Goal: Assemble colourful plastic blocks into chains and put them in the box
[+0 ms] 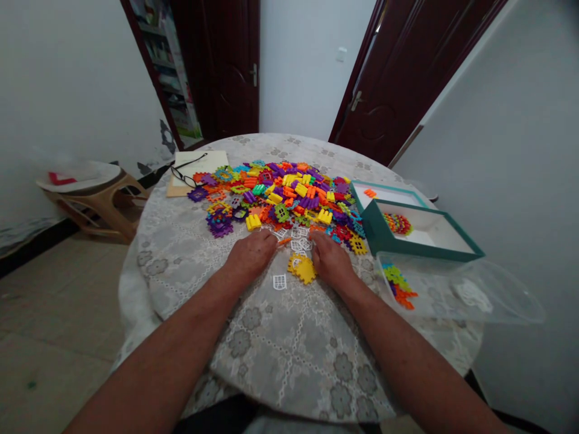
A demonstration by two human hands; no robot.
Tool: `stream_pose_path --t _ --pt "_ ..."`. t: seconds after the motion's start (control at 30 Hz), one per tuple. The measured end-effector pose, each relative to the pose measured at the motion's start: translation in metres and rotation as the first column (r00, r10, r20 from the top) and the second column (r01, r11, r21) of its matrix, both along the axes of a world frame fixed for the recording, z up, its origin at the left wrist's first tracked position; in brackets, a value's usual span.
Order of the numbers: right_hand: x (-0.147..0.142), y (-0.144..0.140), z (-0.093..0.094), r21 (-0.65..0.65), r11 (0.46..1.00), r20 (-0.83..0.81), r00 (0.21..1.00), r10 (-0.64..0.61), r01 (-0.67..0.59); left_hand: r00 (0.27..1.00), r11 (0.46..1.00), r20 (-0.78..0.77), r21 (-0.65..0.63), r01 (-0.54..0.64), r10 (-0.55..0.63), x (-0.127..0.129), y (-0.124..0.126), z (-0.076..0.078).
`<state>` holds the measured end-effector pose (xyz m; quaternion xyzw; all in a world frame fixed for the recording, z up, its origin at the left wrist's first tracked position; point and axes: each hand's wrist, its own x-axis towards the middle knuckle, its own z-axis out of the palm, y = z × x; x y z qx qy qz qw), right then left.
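My left hand [256, 250] is closed, with a small orange plastic piece [284, 241] sticking out from its fingertips. Across from it, my right hand [331, 258] has its fingers curled together at the near edge of the pile; what they hold, if anything, is hidden. Between the two hands lie several white lattice window pieces [299, 245]. A yellow toothed building plate [304, 270] rests just beside my right hand, and a single white window piece [279, 282] lies nearer to me. Behind both hands spreads a heap of colourful interlocking plastic building pieces [289, 193].
A green-edged box [425, 247] with a ring of coloured pieces inside stands at right, its lid [393, 191] behind it. Nearer is a clear plastic tub [434, 313] holding several pieces. Black glasses [183, 176] lie by a pale board [212, 160] at back left. A stool [97, 199] stands left of the table.
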<state>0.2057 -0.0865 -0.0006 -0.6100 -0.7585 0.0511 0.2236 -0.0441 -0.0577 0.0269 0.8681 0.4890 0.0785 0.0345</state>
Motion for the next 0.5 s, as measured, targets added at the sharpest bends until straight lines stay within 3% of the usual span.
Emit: stream_pose_path --t 0.2,0.5 --pt "-0.003 -0.005 0.008 -0.046 0.999 0.058 0.998 -0.017 0.019 0.999 0.998 -0.026 0.038 -0.046 0.047 0.0 0.003 -0.004" --pt "-0.011 -0.012 0.001 0.001 0.966 -0.032 0.966 0.257 -0.257 0.994 0.997 -0.091 0.054 -0.048 0.052 0.003 0.005 -0.001"
